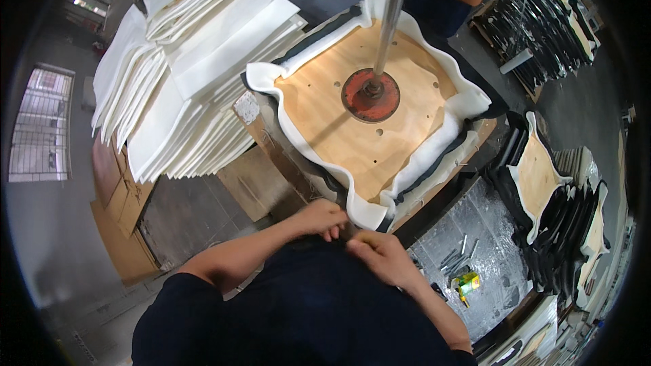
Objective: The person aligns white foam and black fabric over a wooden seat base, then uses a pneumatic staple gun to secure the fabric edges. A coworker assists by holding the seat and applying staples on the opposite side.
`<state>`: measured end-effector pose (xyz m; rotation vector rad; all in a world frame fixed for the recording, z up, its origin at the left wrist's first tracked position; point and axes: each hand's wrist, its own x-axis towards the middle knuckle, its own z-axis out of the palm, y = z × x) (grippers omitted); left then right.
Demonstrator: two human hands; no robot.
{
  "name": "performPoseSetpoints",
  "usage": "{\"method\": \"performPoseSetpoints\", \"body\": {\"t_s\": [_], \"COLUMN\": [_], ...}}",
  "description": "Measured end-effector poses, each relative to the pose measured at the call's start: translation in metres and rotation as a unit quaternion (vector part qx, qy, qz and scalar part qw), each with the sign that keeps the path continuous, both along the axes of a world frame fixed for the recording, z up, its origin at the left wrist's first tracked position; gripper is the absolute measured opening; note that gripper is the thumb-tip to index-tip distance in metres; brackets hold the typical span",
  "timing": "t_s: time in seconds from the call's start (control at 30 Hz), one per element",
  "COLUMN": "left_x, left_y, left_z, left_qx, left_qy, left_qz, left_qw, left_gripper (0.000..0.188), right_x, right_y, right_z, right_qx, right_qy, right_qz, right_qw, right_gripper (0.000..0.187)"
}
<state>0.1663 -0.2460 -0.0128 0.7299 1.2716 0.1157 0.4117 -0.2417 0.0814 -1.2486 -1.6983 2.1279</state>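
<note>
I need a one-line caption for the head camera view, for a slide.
Both hands, left and right, meet at the near edge of a foam-wrapped plywood seat board pressed under a red disc.

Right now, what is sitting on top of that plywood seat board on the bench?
A round red press plate on a metal pole stands on the plywood board. White foam curls up around its edges, with dark fabric beneath. Whatever lies under the board is hidden.
</note>
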Motion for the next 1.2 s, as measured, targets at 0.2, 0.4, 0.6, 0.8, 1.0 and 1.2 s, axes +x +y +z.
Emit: {"method": "performPoseSetpoints", "body": {"t_s": [0.2,0.4,0.6,0.8,1.0,1.2], "left_x": [-0.056,-0.076,-0.068,-0.085,-0.097,-0.107], "left_y": [0.057,0.098,0.114,0.093,0.111,0.119], "left_z": [0.01,-0.016,-0.016,-0.028,-0.029,-0.032], "left_qx": [-0.03,-0.187,-0.198,0.038,0.158,-0.074], "left_qy": [0.047,-0.004,-0.019,-0.079,-0.096,-0.178], "left_qz": [0.196,0.173,0.121,0.043,-0.131,-0.046], "left_qw": [0.979,0.967,0.973,0.995,0.974,0.98], "left_gripper": [0.063,0.078,0.076,0.068,0.066,0.065], "right_x": [-0.093,-0.091,-0.112,-0.118,-0.123,-0.15], "right_y": [0.026,0.047,0.032,0.034,0.001,-0.021], "right_z": [-0.041,-0.088,-0.105,-0.107,-0.103,-0.021], "right_qx": [0.405,0.474,0.469,0.466,0.393,0.429], "right_qy": [-0.121,-0.306,-0.331,-0.279,-0.262,-0.216], "right_qz": [-0.001,0.053,-0.028,-0.142,-0.186,-0.417], "right_qw": [0.906,0.824,0.818,0.827,0.862,0.772], "right_gripper": [0.036,0.02,0.011,0.002,0.031,0.037]}}
